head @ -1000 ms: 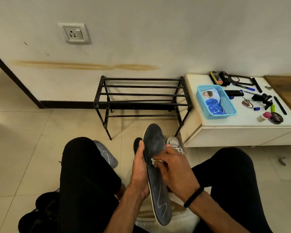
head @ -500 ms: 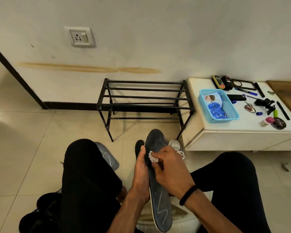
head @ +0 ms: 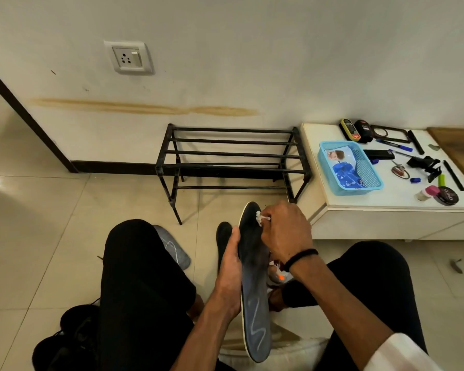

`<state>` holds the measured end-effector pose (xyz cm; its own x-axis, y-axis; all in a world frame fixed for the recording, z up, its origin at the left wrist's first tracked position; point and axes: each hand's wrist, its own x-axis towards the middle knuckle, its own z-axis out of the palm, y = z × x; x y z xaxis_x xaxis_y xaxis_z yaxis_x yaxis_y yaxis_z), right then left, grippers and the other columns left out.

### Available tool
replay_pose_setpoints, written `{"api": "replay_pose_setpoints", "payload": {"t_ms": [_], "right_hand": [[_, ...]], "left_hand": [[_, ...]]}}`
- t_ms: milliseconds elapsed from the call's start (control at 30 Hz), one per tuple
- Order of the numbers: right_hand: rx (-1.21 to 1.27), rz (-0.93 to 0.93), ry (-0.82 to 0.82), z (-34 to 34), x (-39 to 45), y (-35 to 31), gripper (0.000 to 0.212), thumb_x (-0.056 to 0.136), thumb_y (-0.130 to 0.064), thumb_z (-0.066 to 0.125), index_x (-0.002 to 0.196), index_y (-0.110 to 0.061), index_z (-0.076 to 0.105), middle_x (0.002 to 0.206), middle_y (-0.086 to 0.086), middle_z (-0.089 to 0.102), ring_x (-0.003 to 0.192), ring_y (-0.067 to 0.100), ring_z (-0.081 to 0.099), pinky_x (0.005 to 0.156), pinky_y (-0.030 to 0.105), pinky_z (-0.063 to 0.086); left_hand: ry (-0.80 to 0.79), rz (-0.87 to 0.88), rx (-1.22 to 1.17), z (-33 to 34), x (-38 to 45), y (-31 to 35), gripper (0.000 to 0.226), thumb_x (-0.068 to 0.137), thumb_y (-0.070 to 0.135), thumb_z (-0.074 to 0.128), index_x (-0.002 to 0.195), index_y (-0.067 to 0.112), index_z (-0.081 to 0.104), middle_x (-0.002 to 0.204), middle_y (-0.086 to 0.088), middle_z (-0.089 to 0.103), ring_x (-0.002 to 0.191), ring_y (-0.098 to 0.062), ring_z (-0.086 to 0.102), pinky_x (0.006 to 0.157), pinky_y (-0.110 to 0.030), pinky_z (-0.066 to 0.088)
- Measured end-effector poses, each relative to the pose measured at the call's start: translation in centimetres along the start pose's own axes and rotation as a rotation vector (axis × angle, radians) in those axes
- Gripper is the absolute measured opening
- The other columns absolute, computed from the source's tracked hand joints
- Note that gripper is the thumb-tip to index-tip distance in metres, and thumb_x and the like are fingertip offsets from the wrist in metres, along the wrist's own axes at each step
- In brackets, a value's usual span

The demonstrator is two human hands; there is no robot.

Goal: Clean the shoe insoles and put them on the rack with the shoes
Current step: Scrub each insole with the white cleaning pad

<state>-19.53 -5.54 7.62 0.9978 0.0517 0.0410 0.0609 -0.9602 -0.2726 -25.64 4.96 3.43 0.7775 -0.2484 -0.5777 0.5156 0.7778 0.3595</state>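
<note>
My left hand (head: 229, 274) grips a long dark insole (head: 253, 293) by its left edge, holding it lengthwise between my knees. My right hand (head: 285, 231) pinches a small white wipe (head: 260, 216) against the insole's toe end. A second grey insole (head: 172, 245) lies on the floor beside my left knee. A dark shoe tip (head: 223, 234) shows just left of the held insole. A white shoe (head: 277, 277) is partly hidden under my right wrist. The black metal shoe rack (head: 233, 156) stands against the wall ahead.
A low white table (head: 386, 207) at right carries a blue basket (head: 350, 167) with a wipe packet, pens, polish tins and small tools. Black shoes (head: 65, 341) sit on the tiled floor at bottom left. A white object lies under the insole's heel.
My right hand has slid the wipe up the insole from its middle to the toe end. The left hand keeps its hold on the insole.
</note>
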Motion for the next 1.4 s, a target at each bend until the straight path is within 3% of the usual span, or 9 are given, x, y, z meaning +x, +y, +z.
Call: {"api": "replay_pose_setpoints", "payload": {"t_ms": [167,433,533,700,800,933,1067,1200,1400], "right_hand": [[0.098,-0.077,-0.059,0.7,-2.5,-0.2,0.019,0.097,-0.031,0.062,0.09,-0.023,0.078,0.084,0.001,0.068,0.08,0.016,0.063,0.078,0.033,0.056],[0.235,-0.06,-0.014,0.5,-4.1,0.1,0.007,0.091,-0.023,0.07,0.096,-0.023,0.076,0.104,-0.009,0.052,0.094,0.005,0.051,0.079,0.013,0.046],[0.199,-0.088,0.04,0.4,-3.2,0.0,0.006,0.093,-0.021,0.067,0.095,-0.017,0.072,0.098,-0.002,0.061,0.087,0.01,0.056,0.085,0.029,0.054],[0.189,-0.088,0.024,0.3,-2.8,-0.1,0.021,0.096,-0.022,0.064,0.117,-0.019,0.071,0.101,0.005,0.068,0.092,0.021,0.064,0.085,0.034,0.055],[0.302,-0.101,-0.051,-0.2,-4.2,-0.9,0.011,0.093,-0.024,0.069,0.094,-0.018,0.079,0.091,0.001,0.071,0.083,0.011,0.061,0.083,0.029,0.055],[0.406,-0.153,-0.153,-1.3,-8.1,-2.1,0.01,0.087,-0.018,0.075,0.094,-0.024,0.08,0.093,-0.008,0.07,0.087,0.005,0.062,0.085,0.019,0.052],[0.434,-0.183,-0.216,-2.1,-11.3,-1.8,0.011,0.087,-0.024,0.076,0.097,-0.029,0.079,0.092,-0.017,0.067,0.086,0.001,0.063,0.082,0.015,0.051],[0.449,-0.16,-0.135,-1.7,-11.7,-2.2,0.01,0.087,-0.023,0.076,0.095,-0.026,0.079,0.092,-0.015,0.068,0.086,0.001,0.062,0.085,0.01,0.049],[0.496,-0.057,0.018,-0.7,-8.8,-3.6,0.011,0.086,-0.017,0.076,0.092,-0.026,0.078,0.09,-0.014,0.066,0.082,0.002,0.063,0.082,0.017,0.053]], "left_hand": [[0.021,0.009,0.017,-0.9,0.3,-0.4,0.057,0.104,0.047,0.039,0.132,0.003,0.062,0.125,-0.023,0.067,0.109,-0.033,0.068,0.093,-0.042,0.056],[-0.042,0.025,-0.012,-1.1,0.4,-0.8,0.052,0.105,0.044,0.042,0.122,0.004,0.07,0.12,-0.023,0.07,0.106,-0.029,0.072,0.089,-0.037,0.061],[-0.048,-0.008,-0.049,-0.9,0.4,-0.7,0.054,0.103,0.047,0.046,0.128,0.005,0.068,0.123,-0.022,0.069,0.112,-0.032,0.067,0.102,-0.044,0.051],[-0.06,0.001,-0.011,-1.0,0.2,-0.6,0.056,0.104,0.048,0.041,0.124,0.004,0.07,0.11,-0.021,0.073,0.095,-0.03,0.073,0.082,-0.041,0.061],[-0.075,0.015,0.071,-1.5,-0.4,-0.3,0.061,0.104,0.051,0.038,0.134,0.004,0.063,0.121,-0.021,0.071,0.108,-0.03,0.071,0.093,-0.04,0.057],[-0.15,-0.061,0.046,-2.3,-0.2,0.6,0.077,0.1,0.063,0.04,0.141,0.0,0.057,0.142,-0.024,0.057,0.132,-0.036,0.056,0.119,-0.047,0.037],[-0.17,-0.123,-0.053,-2.0,-0.3,1.0,0.075,0.098,0.061,0.048,0.134,-0.004,0.062,0.128,-0.023,0.065,0.1,-0.032,0.068,0.099,-0.042,0.053],[-0.179,-0.128,-0.079,-1.7,-0.4,0.8,0.072,0.098,0.061,0.047,0.123,-0.003,0.07,0.122,-0.019,0.068,0.095,-0.029,0.067,0.09,-0.038,0.057],[-0.132,-0.085,-0.071,-2.0,-0.6,-0.1,0.076,0.099,0.061,0.045,0.137,-0.003,0.06,0.144,-0.022,0.056,0.134,-0.031,0.055,0.119,-0.043,0.036]]}}
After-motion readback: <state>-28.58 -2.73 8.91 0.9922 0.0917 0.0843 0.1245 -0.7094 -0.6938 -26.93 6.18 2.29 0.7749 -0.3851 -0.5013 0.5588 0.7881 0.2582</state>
